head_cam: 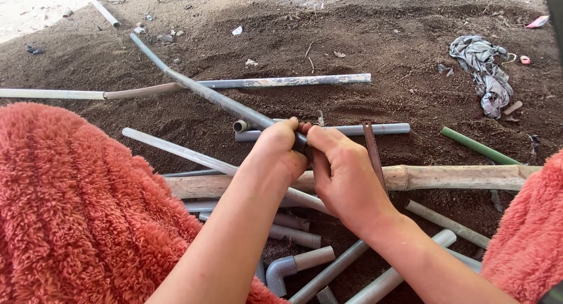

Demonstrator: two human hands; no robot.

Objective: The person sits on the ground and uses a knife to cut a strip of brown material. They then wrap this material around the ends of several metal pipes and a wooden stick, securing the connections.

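My left hand (pixel 277 148) grips the near end of a long grey plastic pipe (pixel 199 90) that runs away to the upper left over the soil. My right hand (pixel 346 175) meets it at the same spot, fingers closed around the pipe's end and around a thin rusty brown blade (pixel 373 151) that sticks up behind the hand. The pipe's end itself is hidden between the two hands. Fluffy orange-red sleeves (pixel 76 210) cover both my upper arms.
Several grey pipe lengths lie on the dark soil, one long piece (pixel 281 81) across the back. A wooden pole (pixel 457 177) lies crosswise under my hands. A grey elbow fitting (pixel 281 269), a green tube (pixel 478 145) and a crumpled cloth (pixel 487 75) lie nearby.
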